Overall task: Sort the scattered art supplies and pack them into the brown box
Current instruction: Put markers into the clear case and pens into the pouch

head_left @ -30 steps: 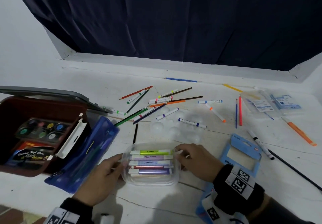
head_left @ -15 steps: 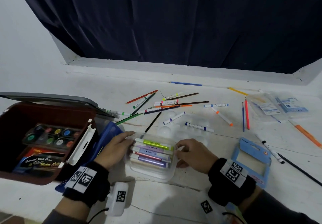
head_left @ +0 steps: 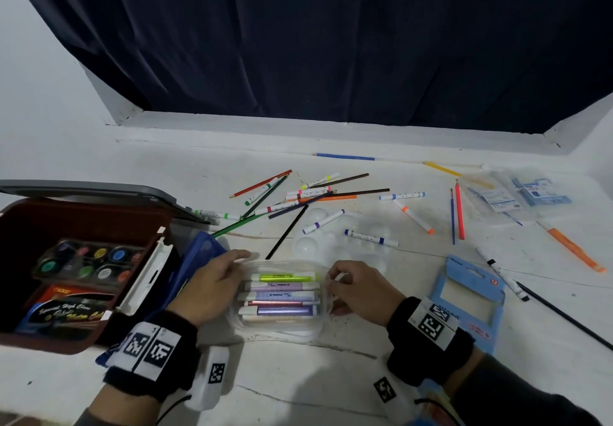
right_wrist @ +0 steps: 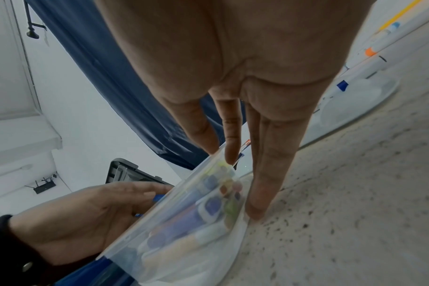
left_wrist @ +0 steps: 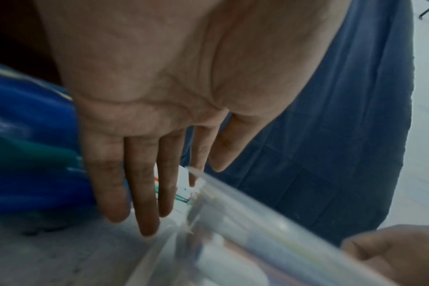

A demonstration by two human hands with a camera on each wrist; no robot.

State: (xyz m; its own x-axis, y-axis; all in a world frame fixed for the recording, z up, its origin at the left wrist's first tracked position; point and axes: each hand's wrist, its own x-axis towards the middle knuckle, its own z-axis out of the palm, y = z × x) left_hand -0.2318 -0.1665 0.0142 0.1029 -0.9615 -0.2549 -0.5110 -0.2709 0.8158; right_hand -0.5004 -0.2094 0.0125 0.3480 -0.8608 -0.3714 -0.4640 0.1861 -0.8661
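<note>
Clear plastic case (head_left: 282, 296) of highlighters is sitting at lower centre of the head view, on the white table (head_left: 331, 376), just right of the open brown box (head_left: 83, 223) at left. Left hand (head_left: 212, 288) is lying against its left end, fingers (left_wrist: 145, 193) straight, nothing clasped. Right hand (head_left: 360, 293) is touching the right end, fingers (right_wrist: 262, 174) long and nearly straight, tips pressing the flimsy wall. Case is looking light, thin, flexing, slippery; likely best squeezed end to end, kept level so the pens aren't spilling. Loose pencils and markers (head_left: 298, 197) are still lying scattered beyond it.
</note>
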